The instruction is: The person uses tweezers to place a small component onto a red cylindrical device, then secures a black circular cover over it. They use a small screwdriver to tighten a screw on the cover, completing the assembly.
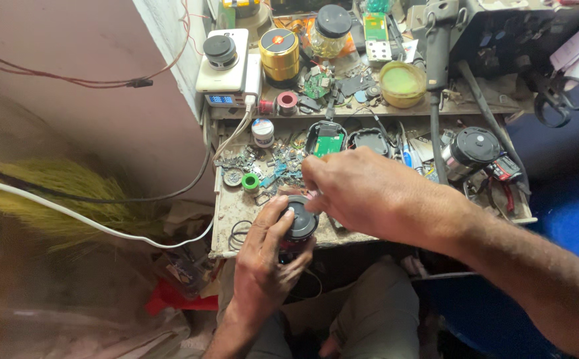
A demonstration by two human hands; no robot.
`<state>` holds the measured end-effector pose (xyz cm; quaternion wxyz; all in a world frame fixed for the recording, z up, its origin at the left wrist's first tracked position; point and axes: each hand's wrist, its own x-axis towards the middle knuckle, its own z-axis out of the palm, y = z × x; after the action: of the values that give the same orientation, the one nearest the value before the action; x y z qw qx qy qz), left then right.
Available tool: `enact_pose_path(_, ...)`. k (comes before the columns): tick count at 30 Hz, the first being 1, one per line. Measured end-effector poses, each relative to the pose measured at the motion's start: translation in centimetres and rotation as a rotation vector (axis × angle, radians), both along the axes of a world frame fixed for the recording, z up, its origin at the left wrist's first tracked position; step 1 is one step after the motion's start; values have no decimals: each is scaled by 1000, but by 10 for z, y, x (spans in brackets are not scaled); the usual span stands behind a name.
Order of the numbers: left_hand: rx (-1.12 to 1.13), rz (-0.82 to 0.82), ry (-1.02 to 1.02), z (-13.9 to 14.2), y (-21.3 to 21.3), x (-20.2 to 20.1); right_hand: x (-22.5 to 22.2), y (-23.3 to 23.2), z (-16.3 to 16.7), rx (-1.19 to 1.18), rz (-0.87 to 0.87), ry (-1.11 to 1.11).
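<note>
I have the left hand (263,256) wrapped around a small round black speaker (298,225), fingers clenched on its body so the dark top faces up toward me, just off the near edge of the tabletop (236,213), above my lap. The grip keeps it steady and level while the other hand works on it. My right hand (362,193) reaches across from the right, fingers pinched together at the speaker's far rim; whether they grip a small tool or part there I cannot tell, since the knuckles hide the tips.

Just beyond, near the middle of the tabletop, lie a green circuit board (327,143) in an open black shell and a scatter of small parts with a green ring (250,181). Toward the right edge rests a silver-and-black cylindrical speaker (470,151). At the far edge sit a gold tin (279,53) and a yellow dish (402,82), out of the way.
</note>
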<state>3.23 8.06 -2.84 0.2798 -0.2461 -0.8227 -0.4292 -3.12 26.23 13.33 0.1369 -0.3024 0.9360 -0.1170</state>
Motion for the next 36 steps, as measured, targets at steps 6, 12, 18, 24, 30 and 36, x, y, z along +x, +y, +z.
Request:
enact_pose_path(6, -10, 4, 19, -2, 1, 0, -2, -5, 0, 76, -95, -86)
enact_pose_path(12, 5, -1, 34, -3, 1, -2, -1, -1, 4, -95, 61, 35)
enact_pose_path(18, 9, -13, 41, -4, 1, -1, 0, -6, 10, -3, 19, 5)
enact_pose_path(24, 13, -8, 53, -6, 0, -3, 1, -5, 6, -21, 39, -19)
enact_pose_path(30, 34, -22, 65, -5, 1, -5, -8, -4, -1, 85, -30, -12)
enact_pose_path(36, 28, -11, 71, -7, 1, -4, -7, 3, -7, 54, 8, 13)
